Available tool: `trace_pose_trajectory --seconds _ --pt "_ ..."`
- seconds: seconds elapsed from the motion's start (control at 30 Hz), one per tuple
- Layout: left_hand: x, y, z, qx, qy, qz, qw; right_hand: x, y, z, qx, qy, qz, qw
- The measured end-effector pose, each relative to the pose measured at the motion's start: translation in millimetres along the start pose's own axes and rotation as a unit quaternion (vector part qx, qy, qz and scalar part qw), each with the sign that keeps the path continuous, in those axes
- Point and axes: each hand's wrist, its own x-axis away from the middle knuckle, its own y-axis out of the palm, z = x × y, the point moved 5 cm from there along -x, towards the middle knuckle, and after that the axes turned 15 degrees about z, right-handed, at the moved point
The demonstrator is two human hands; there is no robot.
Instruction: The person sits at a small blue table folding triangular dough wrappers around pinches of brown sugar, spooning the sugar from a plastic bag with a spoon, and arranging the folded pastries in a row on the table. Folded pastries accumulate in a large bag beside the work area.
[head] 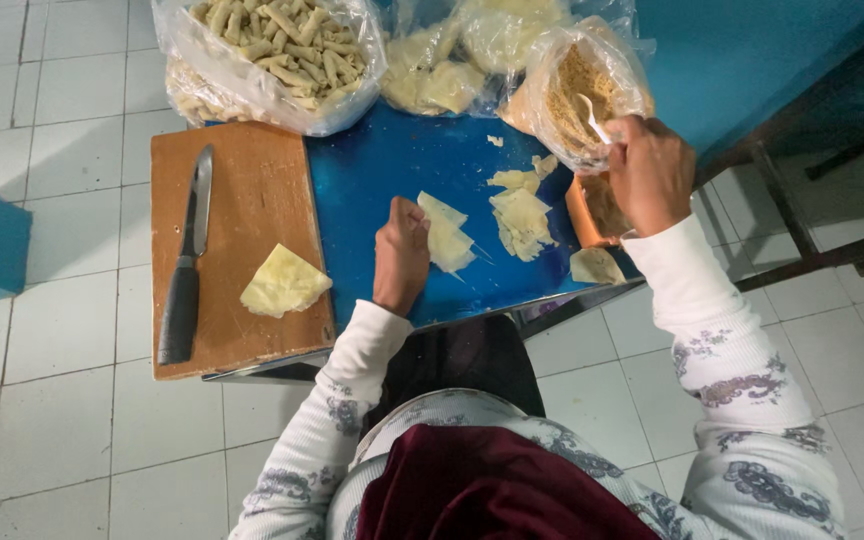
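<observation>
— What lies before you, largest first?

— A blue table over white floor tiles. On its left end sits my wooden cutting board, carrying a black-handled knife and one folded pastry sheet. At the far edge stands a clear bag of rolled pastries; beside it, a bag of brown filling.

— And your hands?

— My right hand is closed around a white spoon dipped in the filling bag. My left hand, fingers curled narrow, presses a triangular wrapper flat on the table, near a small pile of wrappers.
</observation>
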Motion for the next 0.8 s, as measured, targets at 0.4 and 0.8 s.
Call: trace_pose_trajectory --seconds 0.4,0.8 --pt "12 -30 20 -0.162 0.009 -0.016 0.987 11 -20 17 -0.056 0.109 -0.035 0.992" --pt "37 -57 43 -0.109 0.071 0.036 0.991 21 -16 56 -0.402 0.356 -0.07 0.841"
